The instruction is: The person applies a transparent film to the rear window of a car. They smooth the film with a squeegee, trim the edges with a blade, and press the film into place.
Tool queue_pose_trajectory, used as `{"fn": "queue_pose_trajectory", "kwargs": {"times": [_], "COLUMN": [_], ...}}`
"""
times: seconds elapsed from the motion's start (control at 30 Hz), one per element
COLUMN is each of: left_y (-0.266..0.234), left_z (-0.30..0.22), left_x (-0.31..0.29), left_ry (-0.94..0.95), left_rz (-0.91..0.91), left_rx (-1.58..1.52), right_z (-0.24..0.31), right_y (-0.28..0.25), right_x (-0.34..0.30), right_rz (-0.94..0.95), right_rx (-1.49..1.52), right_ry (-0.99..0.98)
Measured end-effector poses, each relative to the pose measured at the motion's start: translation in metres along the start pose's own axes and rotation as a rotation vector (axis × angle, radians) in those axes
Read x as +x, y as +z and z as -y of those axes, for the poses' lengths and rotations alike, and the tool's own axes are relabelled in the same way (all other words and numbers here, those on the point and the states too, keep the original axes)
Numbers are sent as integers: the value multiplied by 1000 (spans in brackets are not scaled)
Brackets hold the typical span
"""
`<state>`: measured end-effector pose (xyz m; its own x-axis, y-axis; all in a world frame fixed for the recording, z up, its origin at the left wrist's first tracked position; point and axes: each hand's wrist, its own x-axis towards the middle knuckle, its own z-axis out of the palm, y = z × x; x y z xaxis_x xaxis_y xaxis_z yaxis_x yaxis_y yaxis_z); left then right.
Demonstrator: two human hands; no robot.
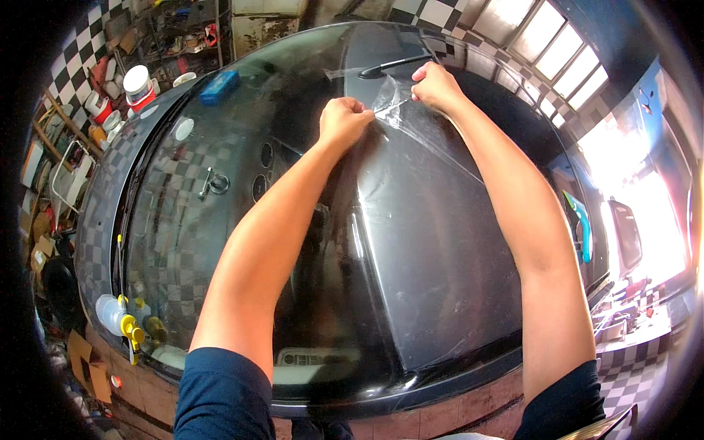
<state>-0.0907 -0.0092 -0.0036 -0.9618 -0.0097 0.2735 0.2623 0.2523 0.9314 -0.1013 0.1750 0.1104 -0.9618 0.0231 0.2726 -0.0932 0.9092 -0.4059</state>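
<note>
Both my arms reach over a dark grey car roof (447,249). Between my hands stretches a thin clear plastic film (394,110), crumpled and drawn into a white crease. My left hand (345,122) is closed, its thumb and fingers pinching one part of the film near the windshield side of the roof. Farther right and a little farther away, my right hand (436,86) pinches another part. From there the film runs down to the roof as a slanting edge toward my right forearm. A black antenna (392,66) stands just beyond the film, close to my right hand.
Left lies the windshield (183,249), with a blue box-shaped object (219,88) at its far end and a yellow-headed spray bottle (121,319) at its near corner. A turquoise-handled tool (581,227) rests right of my arm. White buckets (138,84) and cluttered shelves stand far left.
</note>
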Motion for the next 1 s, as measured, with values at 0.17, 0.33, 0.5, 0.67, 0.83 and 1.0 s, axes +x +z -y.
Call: {"fn": "queue_pose_trajectory", "kwargs": {"times": [0.17,0.33,0.5,0.67,0.83,1.0], "left_y": [-4,-4,-6,-10,-3,2], "left_z": [0,2,-3,-8,-10,-11], "left_x": [-2,-2,-8,-13,-14,-24], "left_ry": [14,15,-3,-22,136,369], "left_rz": [-9,-16,-28,-64,-169,-118], "left_rx": [-10,-26,-22,15,2,81], "right_z": [-6,-29,-48,-6,27,9], "right_y": [-11,-29,-26,-25,-7,-3], "right_x": [-1,14,26,18,39,51], "right_rz": [-18,-82,68,147,110,31], "right_rx": [0,-127,137,437,533,31], "right_ry": [-22,-32,99,61,79,56]}}
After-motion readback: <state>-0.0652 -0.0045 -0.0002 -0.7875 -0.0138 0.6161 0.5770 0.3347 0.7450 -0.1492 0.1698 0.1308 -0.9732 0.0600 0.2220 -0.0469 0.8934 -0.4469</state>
